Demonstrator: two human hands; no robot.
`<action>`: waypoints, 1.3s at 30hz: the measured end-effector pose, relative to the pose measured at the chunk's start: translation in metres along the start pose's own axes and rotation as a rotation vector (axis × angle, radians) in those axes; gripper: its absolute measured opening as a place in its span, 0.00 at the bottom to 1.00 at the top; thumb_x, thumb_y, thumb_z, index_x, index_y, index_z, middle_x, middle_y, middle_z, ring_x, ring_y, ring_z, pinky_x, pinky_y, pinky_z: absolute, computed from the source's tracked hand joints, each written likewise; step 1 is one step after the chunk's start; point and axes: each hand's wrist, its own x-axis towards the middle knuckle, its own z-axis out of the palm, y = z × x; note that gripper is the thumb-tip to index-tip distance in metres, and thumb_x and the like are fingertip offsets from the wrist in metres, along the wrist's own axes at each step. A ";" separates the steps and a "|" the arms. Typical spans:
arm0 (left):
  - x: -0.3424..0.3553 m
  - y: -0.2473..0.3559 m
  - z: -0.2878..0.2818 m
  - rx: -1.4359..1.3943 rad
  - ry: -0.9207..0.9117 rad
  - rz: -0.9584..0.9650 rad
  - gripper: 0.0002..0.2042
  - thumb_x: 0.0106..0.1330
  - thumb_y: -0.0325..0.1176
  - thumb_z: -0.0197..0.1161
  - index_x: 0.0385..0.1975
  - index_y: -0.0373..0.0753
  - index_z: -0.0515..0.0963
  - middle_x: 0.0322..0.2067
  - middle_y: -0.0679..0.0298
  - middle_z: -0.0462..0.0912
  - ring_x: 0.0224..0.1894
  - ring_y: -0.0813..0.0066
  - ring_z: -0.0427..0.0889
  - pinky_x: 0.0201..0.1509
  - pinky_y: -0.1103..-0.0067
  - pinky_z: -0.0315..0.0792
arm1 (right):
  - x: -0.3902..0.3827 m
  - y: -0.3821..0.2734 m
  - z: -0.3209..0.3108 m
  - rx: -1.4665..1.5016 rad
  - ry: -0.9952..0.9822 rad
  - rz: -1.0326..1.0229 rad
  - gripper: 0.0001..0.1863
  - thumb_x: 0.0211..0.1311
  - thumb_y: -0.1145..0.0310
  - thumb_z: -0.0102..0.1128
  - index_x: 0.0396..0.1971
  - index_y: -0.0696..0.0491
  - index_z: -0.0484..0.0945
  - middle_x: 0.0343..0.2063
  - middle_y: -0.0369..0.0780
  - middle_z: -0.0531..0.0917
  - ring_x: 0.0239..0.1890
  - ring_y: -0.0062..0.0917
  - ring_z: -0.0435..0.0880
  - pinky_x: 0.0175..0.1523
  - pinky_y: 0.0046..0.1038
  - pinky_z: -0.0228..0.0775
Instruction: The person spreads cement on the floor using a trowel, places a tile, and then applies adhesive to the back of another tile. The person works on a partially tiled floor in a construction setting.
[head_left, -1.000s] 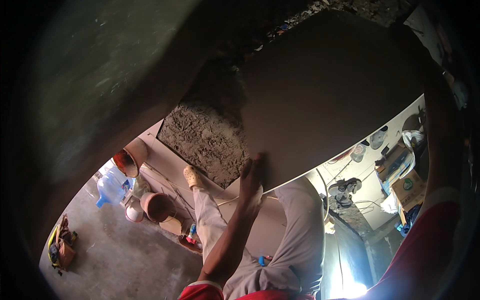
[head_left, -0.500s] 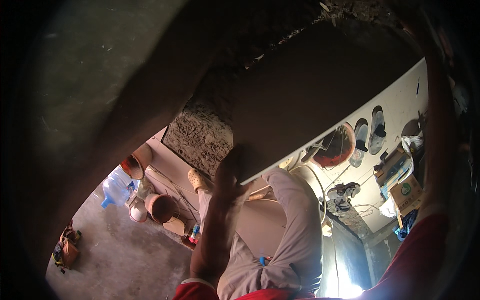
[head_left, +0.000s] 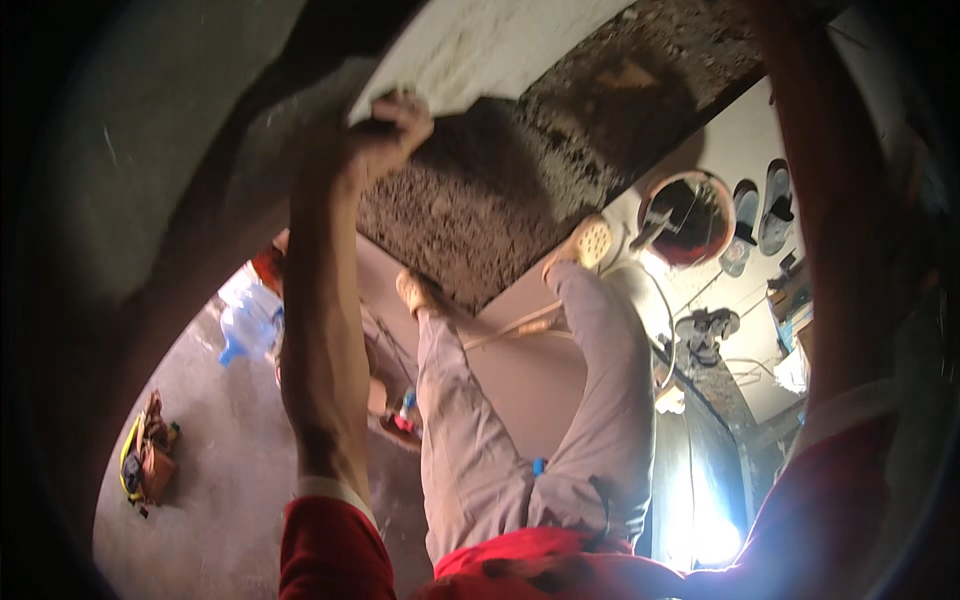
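My left hand (head_left: 398,128) is raised over the mortar bed, its fingers curled at the near left corner of a large pale tile (head_left: 480,50). The tile runs out of the top of the view. On the right my forearm (head_left: 835,200) reaches up beside the bed, and the right hand lies beyond the top edge. Below the tile, the wet grey-brown mortar (head_left: 450,220) is spread in a rough, lumpy layer, partly in shadow. Its near corner points toward my feet.
My feet, in yellowish clogs (head_left: 592,243), stand on laid tiles (head_left: 520,390) beside the mortar. A bucket (head_left: 712,215) with a tool in it and slippers (head_left: 775,210) are at right, with sandals (head_left: 708,333) nearer. A blue bottle (head_left: 250,325) and a bag (head_left: 150,465) lie left.
The tile has moved up and away, uncovering more mortar. My left hand has gone from near my knees up and leftward with it. My right foot and the bucket show more fully.
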 end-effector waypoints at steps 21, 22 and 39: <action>0.019 0.033 0.055 0.231 -0.356 0.576 0.15 0.77 0.31 0.50 0.34 0.35 0.84 0.42 0.52 0.92 0.47 0.54 0.92 0.52 0.57 0.86 | -0.108 0.084 -0.011 -1.016 -0.238 0.083 0.27 0.77 0.65 0.58 0.70 0.55 0.62 0.56 0.51 0.83 0.50 0.36 0.88 0.58 0.33 0.79; 0.018 0.030 0.057 0.226 -0.347 0.592 0.14 0.78 0.31 0.50 0.36 0.34 0.83 0.42 0.52 0.92 0.47 0.54 0.92 0.53 0.57 0.85 | -0.108 0.086 -0.011 -1.025 -0.241 0.079 0.26 0.77 0.65 0.57 0.70 0.55 0.63 0.55 0.51 0.83 0.50 0.36 0.88 0.58 0.33 0.80; -0.014 0.025 -0.154 1.018 0.103 0.697 0.20 0.81 0.48 0.57 0.51 0.33 0.76 0.47 0.53 0.82 0.39 0.62 0.86 0.40 0.67 0.85 | -0.287 0.106 0.039 -0.401 -0.050 0.148 0.20 0.81 0.65 0.53 0.64 0.56 0.79 0.49 0.43 0.90 0.47 0.29 0.91 0.53 0.30 0.82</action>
